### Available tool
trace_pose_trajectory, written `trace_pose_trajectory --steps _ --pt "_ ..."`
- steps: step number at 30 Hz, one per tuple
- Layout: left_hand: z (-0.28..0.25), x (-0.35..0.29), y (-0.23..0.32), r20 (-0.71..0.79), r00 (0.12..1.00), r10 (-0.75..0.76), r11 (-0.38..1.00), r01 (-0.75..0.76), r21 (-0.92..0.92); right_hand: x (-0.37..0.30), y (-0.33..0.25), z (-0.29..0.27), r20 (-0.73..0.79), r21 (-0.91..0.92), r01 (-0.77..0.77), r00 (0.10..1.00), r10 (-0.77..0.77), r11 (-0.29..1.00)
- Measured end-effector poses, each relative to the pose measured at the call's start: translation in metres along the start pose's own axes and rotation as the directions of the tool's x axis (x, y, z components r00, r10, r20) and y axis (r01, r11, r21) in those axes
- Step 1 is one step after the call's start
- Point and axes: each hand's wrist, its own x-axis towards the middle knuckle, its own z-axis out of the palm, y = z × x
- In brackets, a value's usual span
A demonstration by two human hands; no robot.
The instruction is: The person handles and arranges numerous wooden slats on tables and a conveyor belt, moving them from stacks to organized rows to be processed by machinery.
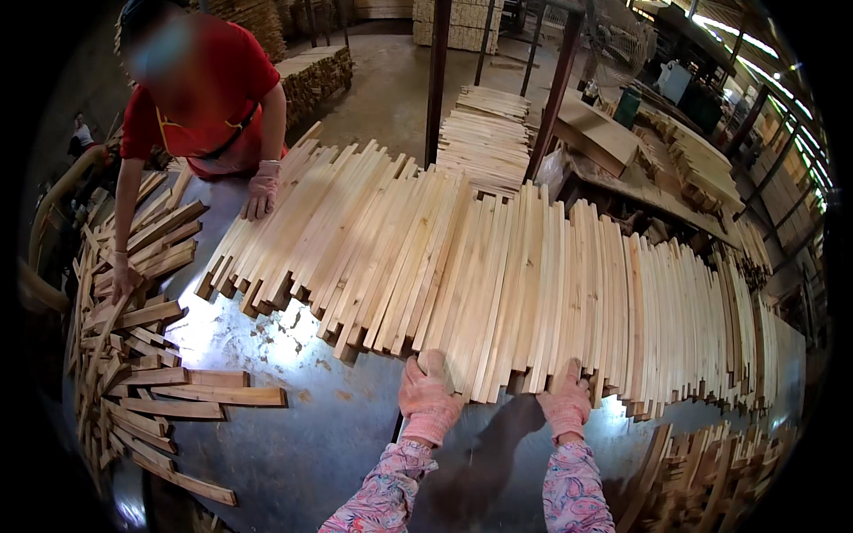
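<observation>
A long row of pale wooden strips [484, 293] lies side by side across the metal table, with uneven near ends. My left hand [429, 400], in a pinkish work glove, is closed at the near ends just left of the middle, its thumb on top. Similarly gloved, my right hand [566, 404] grips the near ends a little further right. Several strips lie between my two hands. The undersides of the fingers are partly hidden. Both forearms wear patterned sleeves.
A co-worker in red [209, 98] stands at the far left, one gloved hand on the row, the other at a loose pile of strips [133, 355]. More strips [711, 471] lie at the near right. Dark metal posts [438, 80] rise behind the table [329, 435].
</observation>
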Motion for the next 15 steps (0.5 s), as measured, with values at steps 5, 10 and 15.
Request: trace_pose_trajectory --steps 5,10,15 --pt "-0.010 -0.005 0.004 -0.054 0.998 0.041 0.998 -0.044 -0.046 -0.004 0.001 0.004 -0.115 -0.004 0.051 0.992 -0.051 0.999" --pt "-0.017 -0.039 -0.004 -0.074 0.996 0.054 0.997 -0.058 -0.053 -0.047 0.030 0.024 -0.133 0.014 0.063 0.989 -0.060 0.998" --pt "0.008 -0.155 -0.061 -0.042 0.996 0.076 0.988 -0.081 -0.131 -0.173 0.125 0.071 -0.037 -0.039 0.079 0.996 -0.080 0.996"
